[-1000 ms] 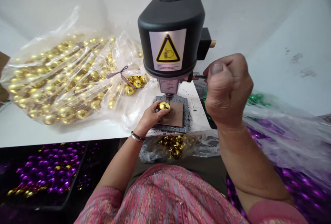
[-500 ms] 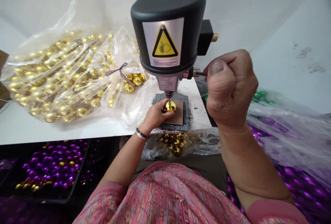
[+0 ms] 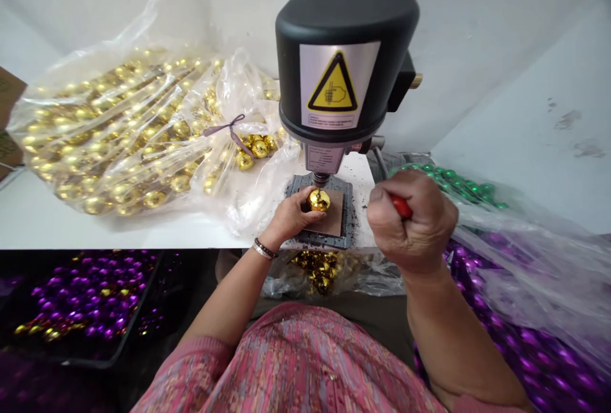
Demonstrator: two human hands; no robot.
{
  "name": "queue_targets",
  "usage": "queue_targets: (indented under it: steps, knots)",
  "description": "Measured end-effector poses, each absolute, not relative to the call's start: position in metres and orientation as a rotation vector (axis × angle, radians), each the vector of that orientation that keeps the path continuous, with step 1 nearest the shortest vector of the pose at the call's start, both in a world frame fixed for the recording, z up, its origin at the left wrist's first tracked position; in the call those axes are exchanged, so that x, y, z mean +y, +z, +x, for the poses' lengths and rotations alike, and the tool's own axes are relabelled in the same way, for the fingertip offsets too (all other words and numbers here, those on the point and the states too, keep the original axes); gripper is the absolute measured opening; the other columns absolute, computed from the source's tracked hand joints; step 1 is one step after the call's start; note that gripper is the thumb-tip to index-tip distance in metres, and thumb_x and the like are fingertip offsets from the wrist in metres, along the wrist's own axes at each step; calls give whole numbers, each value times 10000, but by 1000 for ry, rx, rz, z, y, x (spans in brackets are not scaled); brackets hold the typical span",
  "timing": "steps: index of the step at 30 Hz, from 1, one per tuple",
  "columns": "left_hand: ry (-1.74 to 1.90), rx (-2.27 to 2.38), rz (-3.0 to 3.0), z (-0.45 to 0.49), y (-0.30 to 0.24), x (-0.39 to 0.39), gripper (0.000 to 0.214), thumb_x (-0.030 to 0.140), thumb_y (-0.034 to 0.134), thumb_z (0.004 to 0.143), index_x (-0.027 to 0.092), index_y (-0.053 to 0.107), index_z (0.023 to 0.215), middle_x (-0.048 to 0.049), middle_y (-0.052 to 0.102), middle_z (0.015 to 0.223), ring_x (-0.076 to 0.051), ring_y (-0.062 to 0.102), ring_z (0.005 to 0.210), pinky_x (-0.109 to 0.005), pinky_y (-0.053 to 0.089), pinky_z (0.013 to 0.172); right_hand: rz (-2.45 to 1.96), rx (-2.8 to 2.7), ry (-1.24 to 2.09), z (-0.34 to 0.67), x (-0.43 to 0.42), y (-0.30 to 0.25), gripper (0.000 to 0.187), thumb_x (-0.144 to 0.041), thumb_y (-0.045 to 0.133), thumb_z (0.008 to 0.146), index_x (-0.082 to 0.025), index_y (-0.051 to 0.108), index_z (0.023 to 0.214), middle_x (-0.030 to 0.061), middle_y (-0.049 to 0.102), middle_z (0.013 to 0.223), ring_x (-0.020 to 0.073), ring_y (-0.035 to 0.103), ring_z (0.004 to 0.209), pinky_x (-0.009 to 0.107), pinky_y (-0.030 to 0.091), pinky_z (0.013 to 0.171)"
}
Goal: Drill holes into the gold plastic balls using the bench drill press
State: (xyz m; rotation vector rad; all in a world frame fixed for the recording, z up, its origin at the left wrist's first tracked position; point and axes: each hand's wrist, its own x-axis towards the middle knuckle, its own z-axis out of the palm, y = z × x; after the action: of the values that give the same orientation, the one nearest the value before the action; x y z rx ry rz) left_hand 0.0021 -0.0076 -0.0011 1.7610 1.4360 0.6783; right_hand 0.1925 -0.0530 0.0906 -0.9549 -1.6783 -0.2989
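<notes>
A bag (image 3: 114,139) lies on the table (image 3: 62,225), left of the drill press (image 3: 346,25), whose base (image 3: 348,206) bears a board (image 3: 333,217) beneath a ball (image 3: 319,200)

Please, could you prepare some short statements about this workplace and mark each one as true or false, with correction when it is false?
1. The left hand holds a gold ball below the black machine head. True.
2. The right hand holds a purple ball. False: it grips a red-ended handle.
3. The machine head carries a label with a yellow warning triangle. True.
4. The tied plastic bag of gold balls is right of the machine head in the picture. False: it is on the left.
5. Bracelets are worn on the left wrist. True.
</notes>
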Motion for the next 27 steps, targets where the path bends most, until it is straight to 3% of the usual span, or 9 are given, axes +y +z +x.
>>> queue_targets:
  steps: [4,10,16,20,24,27]
  knots:
    - [669,1421,1759,2,0,-9,620,268,776,746,180,621,1340,-41,743,1126,-209,675,981,-296,504,912,-889,-1626,-327,190,-49,69,67,-172,526,847,-230,544,875,-23,540,717,127,542,699,300,472,674]
    - [665,1430,1765,2,0,-10,621,272,775,745,183,620,1339,-40,743,1130,-225,678,982,-306,508,904,-799,-1582,-296,189,-42,43,254,-136,523,835,-228,547,1071,-6,556,808,151,598,816,346,552,767]
    - [695,1366,1741,1,-2,-9,617,297,770,746,204,612,1336,-37,735,1160,-243,668,1040,-341,503,948,-773,-1583,-309,189,-40,25,257,-126,528,845,-229,548,1080,2,577,837,152,619,820,366,570,779]
    - [701,1335,1743,0,-5,-8,596,327,764,752,212,616,1318,-34,731,1153,-245,666,1040,-343,510,938,-871,-1527,-239,186,-50,58,75,-214,519,901,-212,580,944,-10,595,782,122,593,743,306,520,712]
    - [712,1312,1776,-3,-9,-9,612,303,768,742,215,598,1323,-37,709,1211,-246,652,1094,-350,496,983,-1122,-1384,-132,183,-38,126,304,-355,462,960,-182,534,722,-41,503,620,65,468,568,245,357,553]
    - [708,1265,1857,-9,-10,-12,649,222,752,732,200,570,1354,-61,684,1278,-254,629,1167,-378,470,1041,-1173,-1321,29,185,-13,160,369,-361,447,955,-163,504,649,-45,480,605,61,481,597,231,347,555]
